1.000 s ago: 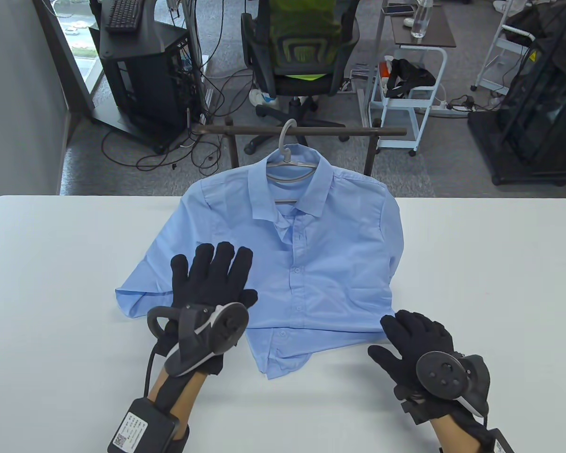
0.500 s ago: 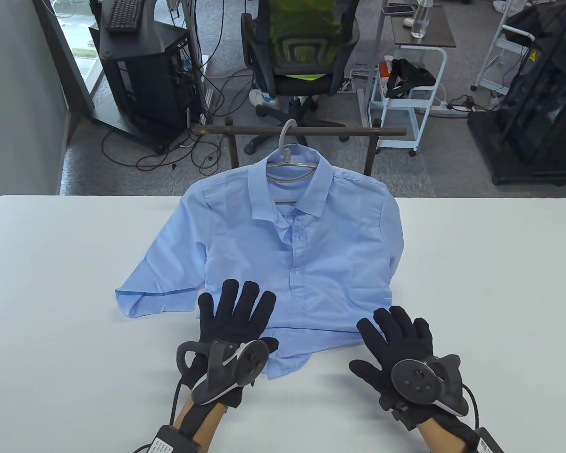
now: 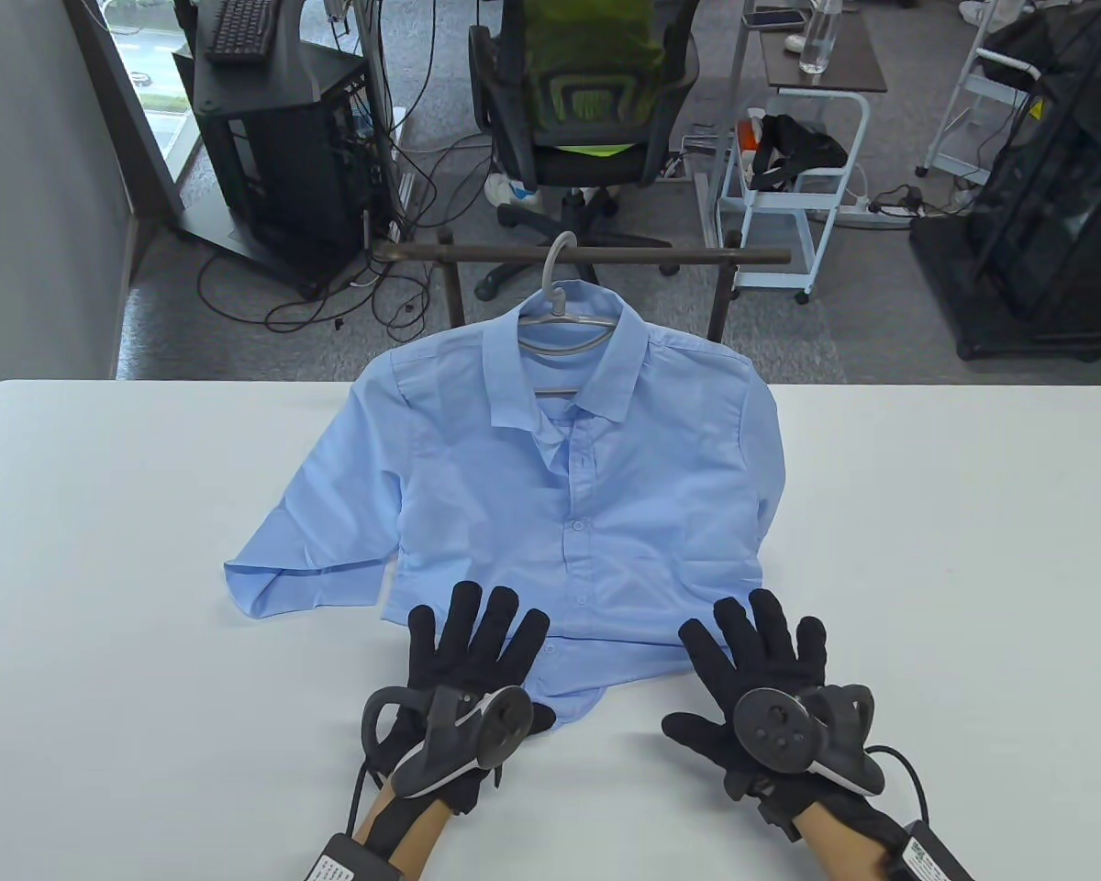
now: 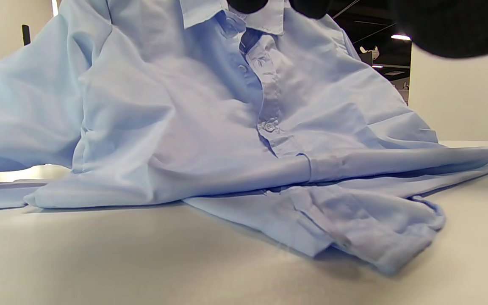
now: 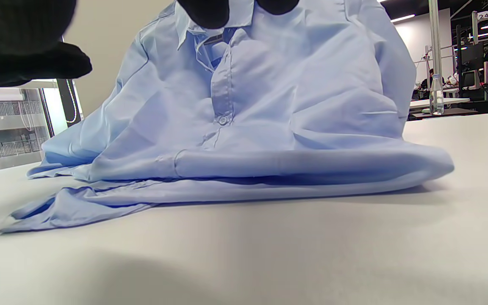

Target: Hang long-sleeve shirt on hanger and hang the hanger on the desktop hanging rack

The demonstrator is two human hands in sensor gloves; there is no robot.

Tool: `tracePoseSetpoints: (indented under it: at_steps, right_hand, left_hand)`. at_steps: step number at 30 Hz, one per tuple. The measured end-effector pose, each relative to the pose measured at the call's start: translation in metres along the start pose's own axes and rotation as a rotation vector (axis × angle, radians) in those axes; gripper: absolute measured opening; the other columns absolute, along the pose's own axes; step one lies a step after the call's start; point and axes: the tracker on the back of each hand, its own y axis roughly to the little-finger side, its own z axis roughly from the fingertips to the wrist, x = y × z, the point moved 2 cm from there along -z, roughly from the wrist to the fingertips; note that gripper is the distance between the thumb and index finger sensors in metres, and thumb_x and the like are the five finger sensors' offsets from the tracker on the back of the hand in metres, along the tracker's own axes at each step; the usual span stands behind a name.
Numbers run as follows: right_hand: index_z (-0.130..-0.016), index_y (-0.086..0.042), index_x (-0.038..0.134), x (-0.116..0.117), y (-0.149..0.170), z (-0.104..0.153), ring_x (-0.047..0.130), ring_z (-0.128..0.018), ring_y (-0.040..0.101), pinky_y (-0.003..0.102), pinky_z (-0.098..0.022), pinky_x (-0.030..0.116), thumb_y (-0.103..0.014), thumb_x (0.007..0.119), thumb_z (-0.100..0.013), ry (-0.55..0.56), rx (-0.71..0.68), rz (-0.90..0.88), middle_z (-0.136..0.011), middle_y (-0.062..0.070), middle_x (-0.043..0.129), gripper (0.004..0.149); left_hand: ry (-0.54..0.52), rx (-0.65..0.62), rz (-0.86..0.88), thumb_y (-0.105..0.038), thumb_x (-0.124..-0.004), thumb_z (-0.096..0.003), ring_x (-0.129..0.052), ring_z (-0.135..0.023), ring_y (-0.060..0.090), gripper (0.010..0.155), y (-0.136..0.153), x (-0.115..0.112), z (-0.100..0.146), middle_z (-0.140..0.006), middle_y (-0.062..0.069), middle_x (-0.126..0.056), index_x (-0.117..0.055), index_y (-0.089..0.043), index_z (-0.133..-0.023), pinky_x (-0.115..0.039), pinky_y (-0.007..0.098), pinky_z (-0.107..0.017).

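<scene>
A light blue shirt [image 3: 587, 459] hangs on a grey hanger [image 3: 560, 326]. The hanger's hook sits over the dark bar of the desktop rack [image 3: 661, 254]. The shirt's body slopes down from the rack and lies on the white table [image 3: 101, 551]. My left hand [image 3: 472, 642] lies flat with straight fingers over the hem's left part. At the hem's right end, my right hand [image 3: 757, 642] is spread flat. Neither hand grips cloth. Both wrist views look across the table at the folded shirt [image 4: 227, 127] [image 5: 269, 106], with black fingertips [image 4: 447, 25] [image 5: 15, 42] at the top.
A sleeve cuff [image 3: 569, 702] pokes out under the hem toward me. The left sleeve [image 3: 303, 569] lies folded on the table. Beyond the table's far edge stand an office chair [image 3: 587, 110], a white cart [image 3: 789, 184] and a black computer stand [image 3: 275, 138].
My left hand slid from the shirt's left side back and rightward to the hem. My right hand moved left and a little forward onto the hem's right end. The shirt stays put.
</scene>
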Motion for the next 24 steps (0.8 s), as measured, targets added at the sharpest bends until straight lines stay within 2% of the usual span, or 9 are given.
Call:
tracePoseSetpoints:
  at_steps: [24]
  right_hand:
    - [-0.11, -0.032, 0.052, 0.0037, -0.0023, -0.0008, 0.028, -0.107, 0.049, 0.081, -0.066, 0.024, -0.076, 0.072, -0.035, -0.01, 0.007, 0.004, -0.114, 0.014, 0.038, 0.089]
  left_hand:
    - [-0.018, -0.001, 0.057, -0.074, -0.07, -0.0293, -0.024, -0.119, 0.033, 0.094, -0.0004, 0.0001, 0.0042, -0.123, -0.006, -0.025, -0.037, -0.044, -0.112, -0.025, 0.065, -0.078]
